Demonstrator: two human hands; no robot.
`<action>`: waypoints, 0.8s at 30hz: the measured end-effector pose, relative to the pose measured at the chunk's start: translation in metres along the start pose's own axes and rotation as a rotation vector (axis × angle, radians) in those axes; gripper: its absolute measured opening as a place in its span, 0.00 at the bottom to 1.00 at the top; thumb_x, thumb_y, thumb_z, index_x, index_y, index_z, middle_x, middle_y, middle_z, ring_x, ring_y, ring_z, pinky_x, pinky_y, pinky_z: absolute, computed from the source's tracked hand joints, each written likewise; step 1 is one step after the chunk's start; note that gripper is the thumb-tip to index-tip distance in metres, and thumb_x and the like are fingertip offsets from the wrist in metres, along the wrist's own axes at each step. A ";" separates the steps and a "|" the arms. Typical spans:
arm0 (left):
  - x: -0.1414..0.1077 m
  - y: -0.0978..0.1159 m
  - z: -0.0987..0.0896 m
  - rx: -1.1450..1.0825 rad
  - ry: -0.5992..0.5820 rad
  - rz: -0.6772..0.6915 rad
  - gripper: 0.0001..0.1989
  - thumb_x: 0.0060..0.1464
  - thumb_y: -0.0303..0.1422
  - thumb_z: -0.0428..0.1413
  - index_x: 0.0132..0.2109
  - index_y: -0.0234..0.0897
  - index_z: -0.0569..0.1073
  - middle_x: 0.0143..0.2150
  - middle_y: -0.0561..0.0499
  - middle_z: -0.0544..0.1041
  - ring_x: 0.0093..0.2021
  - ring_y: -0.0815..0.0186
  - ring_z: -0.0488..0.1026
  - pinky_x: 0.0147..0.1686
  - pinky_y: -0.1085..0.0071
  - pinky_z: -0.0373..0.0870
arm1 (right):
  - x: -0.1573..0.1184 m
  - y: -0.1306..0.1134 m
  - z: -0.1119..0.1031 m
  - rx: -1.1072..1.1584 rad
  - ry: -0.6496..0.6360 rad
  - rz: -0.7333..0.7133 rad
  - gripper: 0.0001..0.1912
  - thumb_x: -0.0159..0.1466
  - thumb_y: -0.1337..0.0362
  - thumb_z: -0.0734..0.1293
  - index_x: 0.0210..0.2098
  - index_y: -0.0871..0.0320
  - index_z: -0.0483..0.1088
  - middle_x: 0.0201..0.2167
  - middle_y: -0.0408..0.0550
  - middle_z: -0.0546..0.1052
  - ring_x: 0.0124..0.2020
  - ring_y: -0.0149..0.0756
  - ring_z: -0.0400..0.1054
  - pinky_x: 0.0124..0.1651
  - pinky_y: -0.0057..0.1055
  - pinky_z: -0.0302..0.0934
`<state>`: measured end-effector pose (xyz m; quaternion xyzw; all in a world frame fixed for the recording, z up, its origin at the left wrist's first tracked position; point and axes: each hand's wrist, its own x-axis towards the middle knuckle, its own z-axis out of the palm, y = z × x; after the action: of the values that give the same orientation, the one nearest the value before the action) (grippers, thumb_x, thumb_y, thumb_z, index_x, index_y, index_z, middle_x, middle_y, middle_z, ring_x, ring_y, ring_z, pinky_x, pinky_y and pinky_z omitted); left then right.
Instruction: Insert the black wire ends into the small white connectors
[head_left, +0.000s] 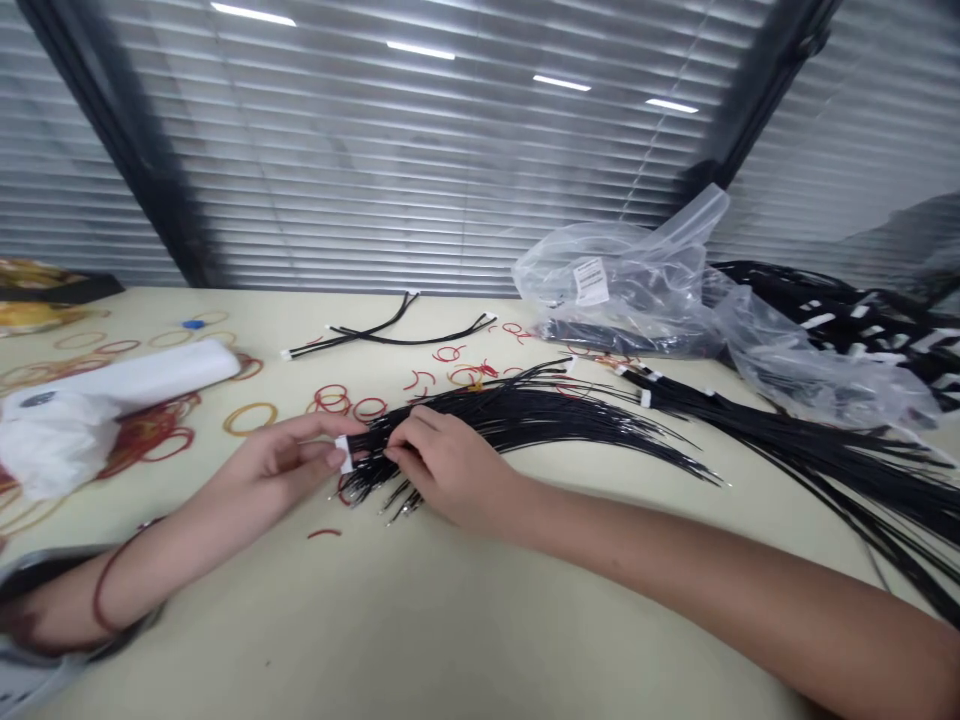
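Between the thumb and fingers of my left hand (292, 462) is a small white connector (344, 455). Black wires run from its right side toward my right hand (442, 462), whose thumb and forefinger are pinched close to the connector, on a black wire as far as I can see. Under and beyond my right hand lies a bundle of loose black wires (570, 415) with bare metal tips, fanned out to the right. Its left ends (367, 485) stick out below my fingers. The exact grip of the right fingertips is partly hidden.
Red rubber bands (330, 398) and cut pieces are scattered behind my hands. A white roll (157, 375) and a crumpled white tissue (60, 440) lie left. Finished-looking cables (390, 338) rest at the back. Clear plastic bags (630, 280) and more black cables (810, 460) cover the right side.
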<state>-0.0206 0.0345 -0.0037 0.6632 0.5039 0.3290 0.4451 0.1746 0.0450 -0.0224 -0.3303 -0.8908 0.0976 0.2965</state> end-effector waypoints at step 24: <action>-0.005 -0.001 0.002 -0.124 -0.073 0.010 0.13 0.50 0.34 0.52 0.44 0.35 0.67 0.32 0.49 0.72 0.29 0.69 0.68 0.30 0.74 0.66 | -0.003 -0.009 0.004 -0.045 0.077 0.035 0.10 0.62 0.67 0.54 0.28 0.61 0.63 0.27 0.44 0.67 0.27 0.27 0.57 0.31 0.26 0.50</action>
<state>-0.0207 0.0296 -0.0055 0.6482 0.4628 0.3376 0.5017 0.1694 0.0361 -0.0242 -0.3560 -0.8748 0.0699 0.3212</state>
